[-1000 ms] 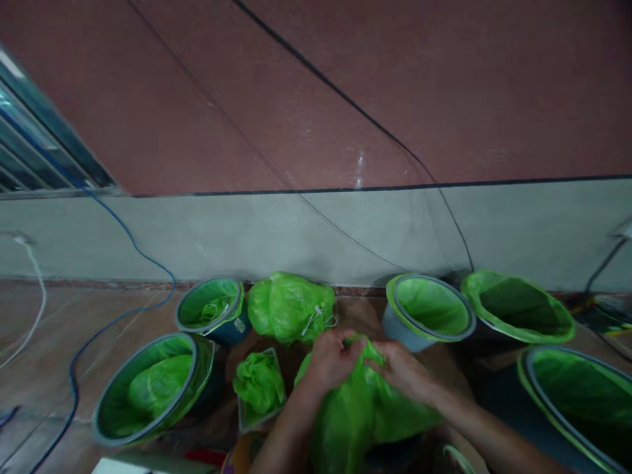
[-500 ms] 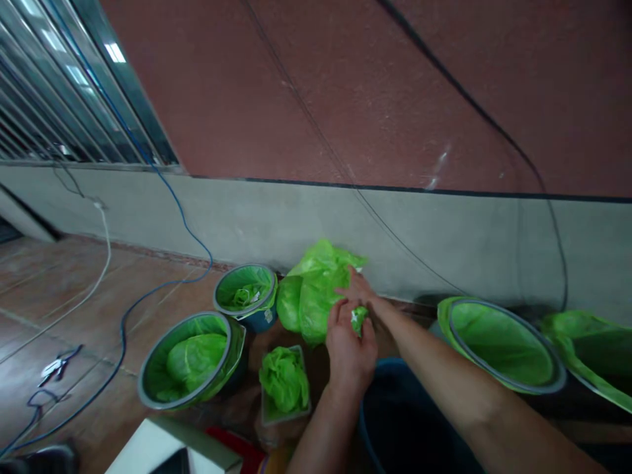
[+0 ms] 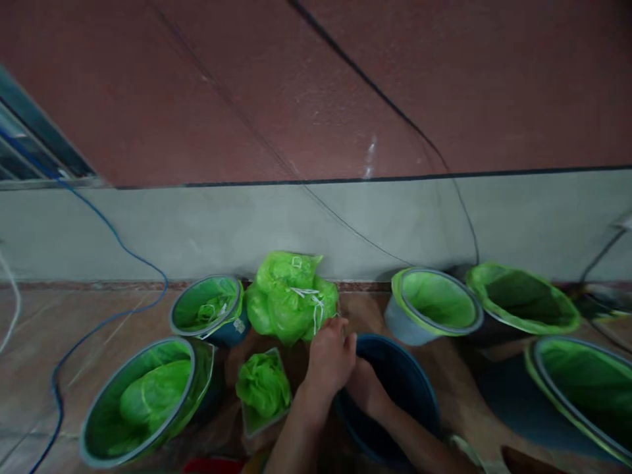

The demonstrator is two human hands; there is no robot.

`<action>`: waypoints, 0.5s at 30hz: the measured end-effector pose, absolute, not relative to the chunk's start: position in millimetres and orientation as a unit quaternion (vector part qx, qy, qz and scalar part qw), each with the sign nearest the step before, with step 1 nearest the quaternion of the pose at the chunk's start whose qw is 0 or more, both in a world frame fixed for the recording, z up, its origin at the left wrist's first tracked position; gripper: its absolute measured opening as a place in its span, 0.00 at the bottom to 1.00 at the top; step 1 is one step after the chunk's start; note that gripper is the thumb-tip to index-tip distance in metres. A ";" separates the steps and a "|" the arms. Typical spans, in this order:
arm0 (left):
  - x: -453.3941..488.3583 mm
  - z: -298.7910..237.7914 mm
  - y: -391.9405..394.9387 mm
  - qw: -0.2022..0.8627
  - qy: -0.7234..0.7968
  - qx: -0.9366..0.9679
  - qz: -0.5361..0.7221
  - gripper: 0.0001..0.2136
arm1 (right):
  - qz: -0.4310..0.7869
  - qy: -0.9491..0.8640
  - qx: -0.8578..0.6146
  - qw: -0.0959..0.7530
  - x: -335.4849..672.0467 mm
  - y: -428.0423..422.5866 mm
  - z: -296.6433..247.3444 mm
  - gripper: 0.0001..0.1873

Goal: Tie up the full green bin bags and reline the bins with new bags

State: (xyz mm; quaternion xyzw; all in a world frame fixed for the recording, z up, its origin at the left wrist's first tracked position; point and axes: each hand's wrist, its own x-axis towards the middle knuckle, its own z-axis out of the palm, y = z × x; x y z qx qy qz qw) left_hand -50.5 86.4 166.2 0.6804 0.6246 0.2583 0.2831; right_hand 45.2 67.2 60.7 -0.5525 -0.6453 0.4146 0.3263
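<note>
My left hand (image 3: 328, 359) hovers over the near-left rim of an unlined dark blue bucket (image 3: 395, 340), its fingers curled close together beside a tied pile of green plastic bags (image 3: 289, 296) with white drawstrings. Whether those fingers hold anything is unclear. My right hand (image 3: 364, 390) sits low at the bucket's rim, just under the left hand, and its fingers are hidden. The bag pile leans against the grey wall base.
Several bins lined with green bags stand around: a small one (image 3: 210, 308), a large one (image 3: 143, 395) at the left, a grey one (image 3: 434, 303) and two more (image 3: 523, 299) (image 3: 582, 382) at the right. A crumpled green bag (image 3: 264, 388) lies in a tray. A blue cable (image 3: 99, 322) crosses the floor.
A second ago both hands gripped a filled green bag over the blue bucket. That bag went onto the pile by the wall, and both hands have come back to the now bare bucket.
</note>
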 end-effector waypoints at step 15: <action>-30.1 182.9 91.0 0.376 0.561 0.678 0.290 0.10 | 0.417 -0.339 -0.700 0.470 238.1 41.9 -0.7 0.14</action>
